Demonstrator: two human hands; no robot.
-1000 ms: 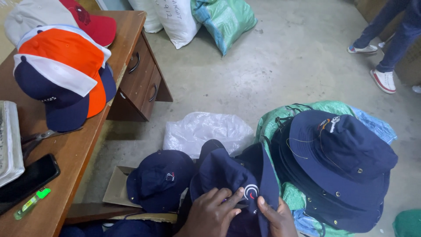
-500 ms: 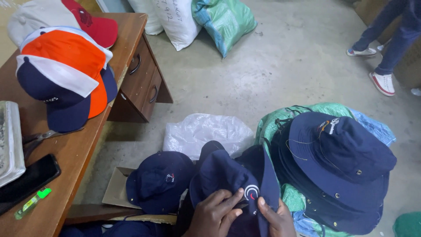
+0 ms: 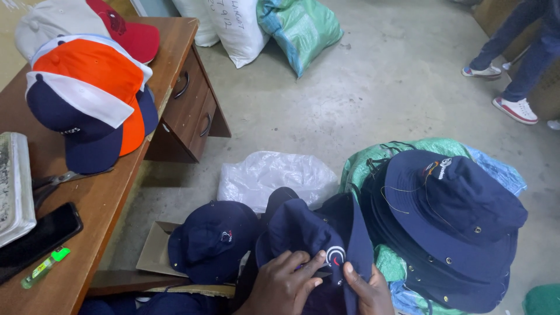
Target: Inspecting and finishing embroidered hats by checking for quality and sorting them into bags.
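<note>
Both hands grip a navy hat (image 3: 309,233) on the lap: left hand (image 3: 283,286) pressing fingers beside its round badge (image 3: 335,255), right hand (image 3: 367,289) pinching the edge (keeping cloth taut). Finished hats (image 3: 455,216) are stacked just beside.

- Soft, even daylight fills the room, brightest on the pale concrete floor (image 3: 373,111) well beyond the fingertips; its source lies outside the view.
- Shadows are faint and diffuse: a dark pocket sits under the wooden desk (image 3: 175,93), up and to the left of the fingers.
- The navy hat (image 3: 315,233) under the fingers (image 3: 297,268) reads very dark, its folds nearly lost; the white embroidered badge between the two hands stays crisp.
- A mild sheen shows on the clear plastic bag (image 3: 268,175) just above the fingers.
- Focus holds across the frame, with slight softness at the far corners and wide-angle stretching along the edges.
- Both hands are cut by the bottom edge.
</note>
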